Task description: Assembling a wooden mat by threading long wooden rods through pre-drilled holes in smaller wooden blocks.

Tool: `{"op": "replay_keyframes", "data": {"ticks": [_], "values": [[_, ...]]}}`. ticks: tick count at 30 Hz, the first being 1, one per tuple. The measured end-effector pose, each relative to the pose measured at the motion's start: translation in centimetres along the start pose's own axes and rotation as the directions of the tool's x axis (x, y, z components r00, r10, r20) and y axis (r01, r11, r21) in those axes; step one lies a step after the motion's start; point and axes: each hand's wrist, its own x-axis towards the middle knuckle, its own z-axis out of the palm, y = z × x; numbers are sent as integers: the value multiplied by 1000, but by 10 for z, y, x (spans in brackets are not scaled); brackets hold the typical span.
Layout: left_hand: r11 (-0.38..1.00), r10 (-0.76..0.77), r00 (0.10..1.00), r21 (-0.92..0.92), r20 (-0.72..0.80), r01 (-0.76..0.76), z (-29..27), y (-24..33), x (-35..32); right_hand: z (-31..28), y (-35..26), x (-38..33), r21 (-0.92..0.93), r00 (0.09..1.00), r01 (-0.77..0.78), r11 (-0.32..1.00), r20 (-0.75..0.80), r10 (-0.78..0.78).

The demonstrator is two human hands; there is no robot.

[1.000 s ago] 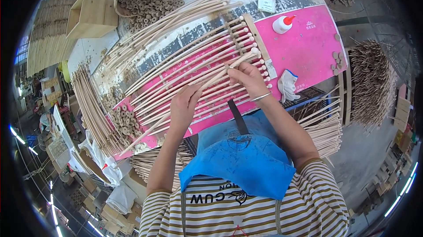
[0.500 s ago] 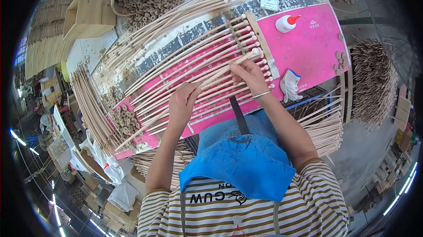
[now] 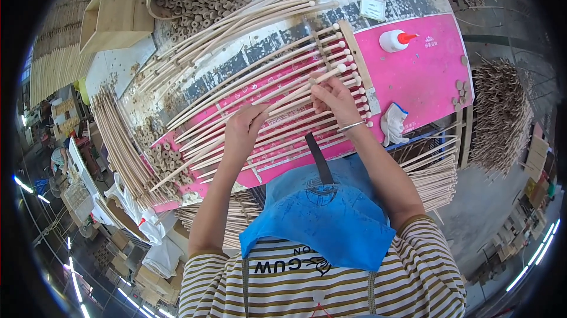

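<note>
A long pale wooden stick with a rounded knob at one end (image 3: pixel 284 103) slants over the table from lower left to upper right, and both hands are on it. My left hand (image 3: pixel 242 129) is closed round its middle. Close to the knob, my right hand (image 3: pixel 334 98) pinches the stick between thumb and fingers. At those fingertips sits a small brownish piece (image 3: pixel 312 81), perhaps a ring; its shape is hard to make out. Beneath the hands a row of similar knobbed sticks (image 3: pixel 236 92) lies side by side, their knobs near a wooden strip (image 3: pixel 356 52).
Wooden rings spill from a tipped tub (image 3: pixel 155 0); more rings (image 3: pixel 168 161) lie at the table's left. A red-tipped white glue bottle (image 3: pixel 391 41) and a white glove (image 3: pixel 394 124) rest on the pink sheet (image 3: pixel 425 75). Stick bundles (image 3: pixel 499 117) stand at right.
The held stick has shifted slightly toward the lower left relative to the row. A small brownish piece now shows at my right fingertips. The whole view has shifted a little.
</note>
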Motion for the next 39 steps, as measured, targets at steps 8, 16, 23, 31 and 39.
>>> {"op": "replay_keyframes", "data": {"ticks": [8, 16, 23, 31, 39], "values": [[998, -26, 998, 59, 59, 23, -3, -11, 40, -8, 5, 40, -90, 993, -31, 995, -113, 21], [962, 221, 968, 187, -117, -197, 10, -45, 127, -10, 9, 54, -82, 964, 67, 994, -251, -86], [964, 199, 965, 213, -169, -161, 31, -82, 172, -16, 18, 41, -64, 970, -20, 998, -244, 3], [974, 175, 972, 175, -154, -147, 53, -95, 183, -23, 19, 39, -96, 967, -66, 993, -252, 40], [941, 248, 942, 288, -225, -179, 66, -97, 182, -23, 16, 31, -93, 968, -88, 992, -244, 63]]}}
